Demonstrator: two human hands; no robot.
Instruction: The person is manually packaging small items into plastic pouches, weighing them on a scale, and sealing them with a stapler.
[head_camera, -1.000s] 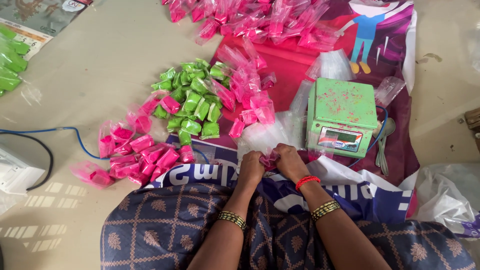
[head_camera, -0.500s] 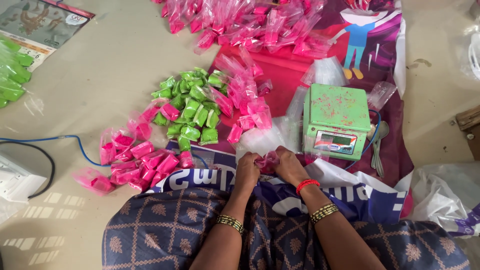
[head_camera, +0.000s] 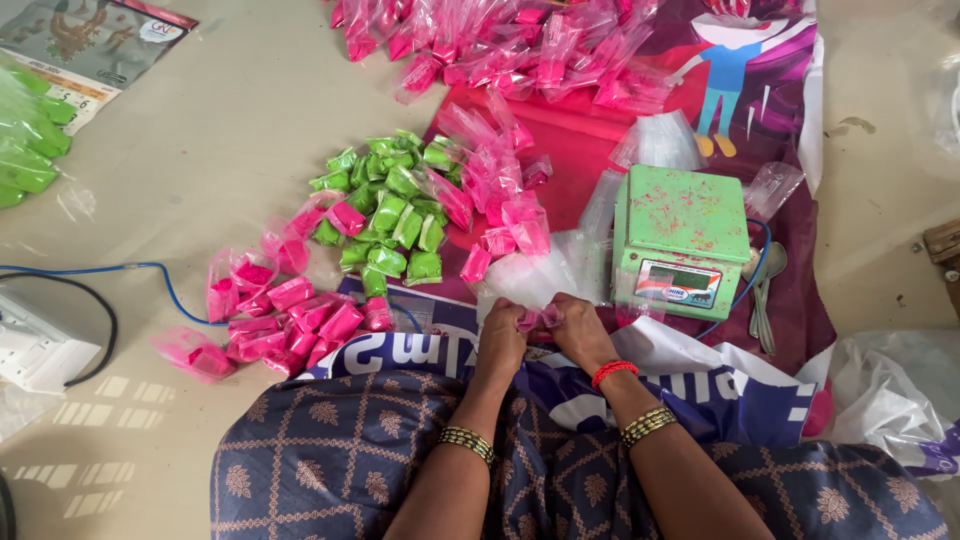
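**Floor packing station: both hands closed on one pink packet**

Beige floor (head_camera: 200, 150) carries the work, partly covered by a printed purple and red sheet (head_camera: 790, 300). I note a green weighing scale (head_camera: 683, 238) on that sheet, just ahead of the hands, with spoons (head_camera: 765, 300) lying at its right side. A heap of green packets (head_camera: 390, 210) sits ahead and to the left, pink packets (head_camera: 285, 315) spread further left, and a larger pile of pink bags (head_camera: 520, 40) lies along the far edge. A white box (head_camera: 35, 345) with blue and black cables sits at far left.

Left hand (head_camera: 500, 340) and right hand (head_camera: 580, 330) are together, fingers pinched on a small pink packet (head_camera: 540, 318) held between them, just above the lap and close before the scale. Loose clear bags (head_camera: 545, 275) lie directly behind the packet, touching the hands. Nothing blocks my view of the grip.
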